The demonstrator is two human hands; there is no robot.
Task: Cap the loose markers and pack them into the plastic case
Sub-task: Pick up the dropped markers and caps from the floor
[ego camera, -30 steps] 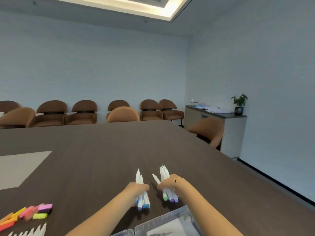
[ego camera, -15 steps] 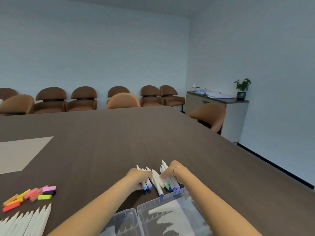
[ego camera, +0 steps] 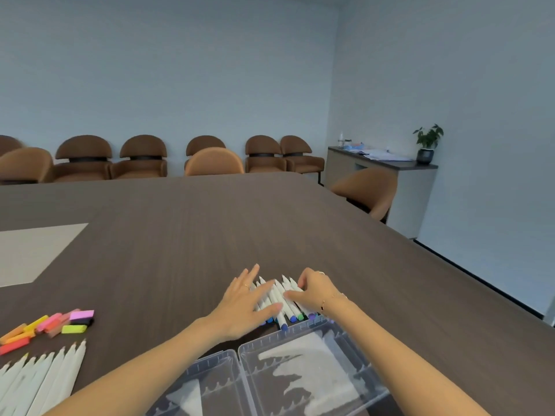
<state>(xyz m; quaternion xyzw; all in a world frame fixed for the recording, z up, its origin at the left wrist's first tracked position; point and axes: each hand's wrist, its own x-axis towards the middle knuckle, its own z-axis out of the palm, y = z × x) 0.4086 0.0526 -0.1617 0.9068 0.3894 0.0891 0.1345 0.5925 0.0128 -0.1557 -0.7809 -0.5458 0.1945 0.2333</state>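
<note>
Several white markers (ego camera: 277, 298) with blue, green and purple ends lie side by side on the dark table, just beyond the clear plastic case (ego camera: 270, 340). My left hand (ego camera: 244, 307) lies flat on the left side of the row, fingers spread. My right hand (ego camera: 313, 291) rests on the right side, fingers curled over the markers. The case stands open, its two clear halves toward me. More white markers (ego camera: 45, 376) lie in a row at the near left, and loose coloured caps (ego camera: 48, 324) are piled behind them.
The wooden table (ego camera: 210, 229) has a pale inset panel (ego camera: 33, 250) at the left. Brown chairs (ego camera: 141, 157) line the far edge and one stands at the right (ego camera: 366, 187). A sideboard with a plant (ego camera: 426, 142) is against the right wall.
Both hands held upright bunches of markers a second ago. They have laid them flat on the table and now spread them in a row. My head has tilted down.
</note>
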